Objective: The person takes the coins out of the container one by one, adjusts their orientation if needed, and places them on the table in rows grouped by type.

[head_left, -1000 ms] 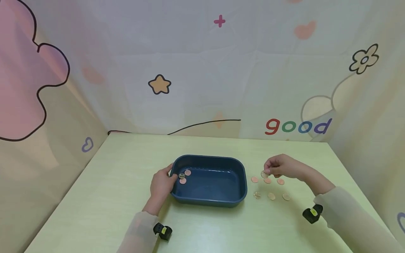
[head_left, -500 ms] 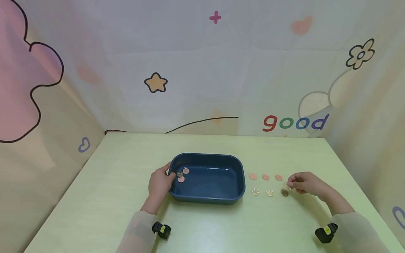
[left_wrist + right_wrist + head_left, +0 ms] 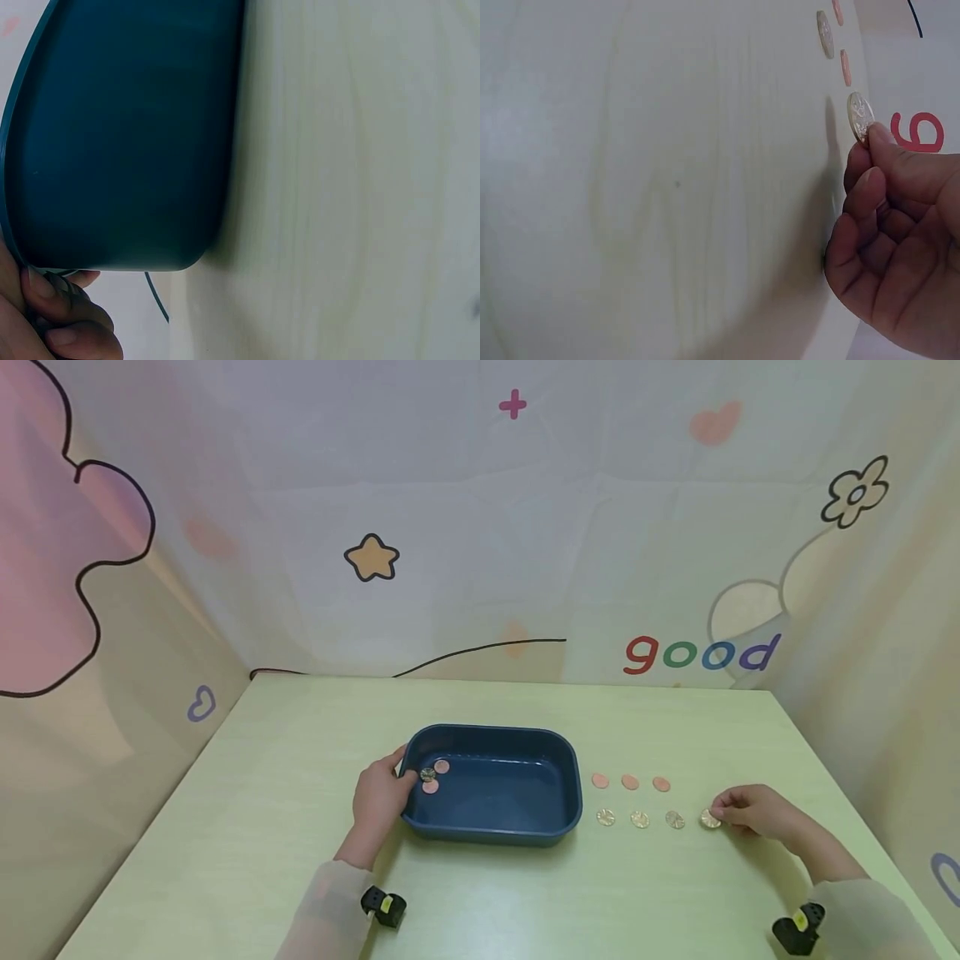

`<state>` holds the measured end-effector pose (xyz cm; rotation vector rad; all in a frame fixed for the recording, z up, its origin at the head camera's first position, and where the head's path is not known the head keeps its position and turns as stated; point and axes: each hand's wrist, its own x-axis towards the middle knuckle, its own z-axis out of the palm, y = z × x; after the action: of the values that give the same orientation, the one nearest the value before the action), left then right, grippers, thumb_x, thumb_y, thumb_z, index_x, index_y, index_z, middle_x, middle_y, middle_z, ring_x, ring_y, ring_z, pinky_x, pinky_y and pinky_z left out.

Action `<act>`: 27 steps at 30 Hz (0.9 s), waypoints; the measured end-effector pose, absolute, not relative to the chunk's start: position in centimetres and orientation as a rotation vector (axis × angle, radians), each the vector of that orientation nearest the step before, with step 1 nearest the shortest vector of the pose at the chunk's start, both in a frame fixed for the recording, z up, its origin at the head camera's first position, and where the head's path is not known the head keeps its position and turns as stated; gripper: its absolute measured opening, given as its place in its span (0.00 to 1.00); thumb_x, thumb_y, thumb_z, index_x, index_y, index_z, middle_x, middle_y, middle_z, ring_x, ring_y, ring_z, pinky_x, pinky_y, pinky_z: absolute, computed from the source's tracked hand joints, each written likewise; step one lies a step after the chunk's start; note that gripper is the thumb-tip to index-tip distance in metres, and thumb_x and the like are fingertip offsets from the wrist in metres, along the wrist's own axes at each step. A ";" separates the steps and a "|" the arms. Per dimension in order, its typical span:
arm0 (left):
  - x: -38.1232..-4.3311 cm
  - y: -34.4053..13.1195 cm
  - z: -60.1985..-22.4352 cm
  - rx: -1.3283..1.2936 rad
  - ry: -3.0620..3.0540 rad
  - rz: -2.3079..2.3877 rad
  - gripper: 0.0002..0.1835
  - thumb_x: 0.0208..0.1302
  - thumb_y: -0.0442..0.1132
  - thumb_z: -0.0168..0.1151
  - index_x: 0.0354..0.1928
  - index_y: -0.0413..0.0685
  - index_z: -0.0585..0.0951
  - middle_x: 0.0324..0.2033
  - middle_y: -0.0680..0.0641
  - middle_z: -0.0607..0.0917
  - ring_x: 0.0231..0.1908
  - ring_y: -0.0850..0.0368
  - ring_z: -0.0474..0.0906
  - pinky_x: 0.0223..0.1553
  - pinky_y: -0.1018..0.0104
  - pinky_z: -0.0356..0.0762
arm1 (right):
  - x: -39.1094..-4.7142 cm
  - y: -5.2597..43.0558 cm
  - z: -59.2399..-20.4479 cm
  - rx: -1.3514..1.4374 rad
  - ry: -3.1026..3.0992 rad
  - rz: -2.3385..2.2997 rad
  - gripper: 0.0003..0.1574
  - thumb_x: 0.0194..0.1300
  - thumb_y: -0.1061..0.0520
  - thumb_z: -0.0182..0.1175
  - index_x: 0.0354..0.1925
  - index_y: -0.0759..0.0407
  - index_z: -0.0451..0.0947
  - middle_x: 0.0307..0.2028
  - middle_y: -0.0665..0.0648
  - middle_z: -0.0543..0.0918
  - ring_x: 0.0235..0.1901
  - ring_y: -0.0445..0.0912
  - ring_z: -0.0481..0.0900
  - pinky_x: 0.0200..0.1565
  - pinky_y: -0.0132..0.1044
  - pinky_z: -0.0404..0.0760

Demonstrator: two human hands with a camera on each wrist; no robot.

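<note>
A dark blue tray [image 3: 525,837] sits mid-table with three coins [image 3: 432,776] in its left end. My left hand [image 3: 401,772] grips the tray's left rim; in the left wrist view its curled fingers [image 3: 64,319] show under the tray's outer wall [image 3: 120,135]. To the tray's right lie a row of three pink coins [image 3: 630,782] and, nearer me, a row of gold coins [image 3: 639,819]. My right hand [image 3: 722,814] pinches the rightmost gold coin [image 3: 709,818] at the table; the right wrist view shows that coin [image 3: 860,118] at its fingertips [image 3: 877,139].
The pale green table [image 3: 480,902] is walled on three sides by a patterned cloth backdrop [image 3: 480,527] reading "good". Small black wrist cameras sit on my left wrist [image 3: 384,906] and right wrist [image 3: 797,928]. Bare tabletop stretches left of the tray and along the front.
My right hand carried a gold coin from beside the tray rightward and down to the right end of the gold row. The left hand stayed on the tray rim.
</note>
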<state>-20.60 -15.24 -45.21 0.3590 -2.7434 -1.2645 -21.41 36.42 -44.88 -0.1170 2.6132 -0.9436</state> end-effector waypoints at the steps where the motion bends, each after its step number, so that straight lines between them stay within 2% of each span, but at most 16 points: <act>1: -20.6 -15.2 -45.2 0.358 -2.738 -1.259 0.29 0.63 0.34 0.56 0.69 0.40 0.76 0.13 0.54 0.63 0.14 0.61 0.58 0.19 0.70 0.56 | -21.4 36.6 -45.0 -0.126 2.623 -0.933 0.15 0.74 0.58 0.57 0.44 0.73 0.79 0.25 0.48 0.72 0.25 0.37 0.68 0.30 0.30 0.69; 9: -21.0 -15.4 -45.4 0.355 -2.780 -1.199 0.29 0.64 0.35 0.56 0.68 0.41 0.76 0.16 0.53 0.63 0.18 0.59 0.60 0.22 0.69 0.55 | -21.3 37.2 -45.4 -0.135 2.659 -0.906 0.15 0.73 0.59 0.58 0.42 0.74 0.80 0.26 0.49 0.74 0.26 0.37 0.69 0.30 0.30 0.71; 18: -20.9 -15.3 -45.4 0.352 -2.777 -1.185 0.28 0.64 0.36 0.57 0.68 0.41 0.77 0.17 0.53 0.63 0.19 0.59 0.60 0.22 0.68 0.54 | -21.3 36.8 -45.4 -0.155 2.712 -0.852 0.13 0.71 0.60 0.59 0.38 0.72 0.81 0.25 0.48 0.72 0.24 0.37 0.66 0.29 0.30 0.67; 27: -20.9 -15.4 -45.4 0.368 -2.783 -1.185 0.29 0.63 0.36 0.57 0.68 0.42 0.77 0.17 0.53 0.64 0.19 0.58 0.61 0.22 0.68 0.55 | -21.6 36.5 -45.9 -0.163 2.803 -0.758 0.12 0.69 0.62 0.62 0.36 0.73 0.81 0.30 0.55 0.79 0.31 0.45 0.69 0.33 0.33 0.67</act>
<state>-20.94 -15.38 -45.44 0.3685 -2.7832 -1.1848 -21.59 36.45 -45.89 -0.1635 2.8035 -0.7577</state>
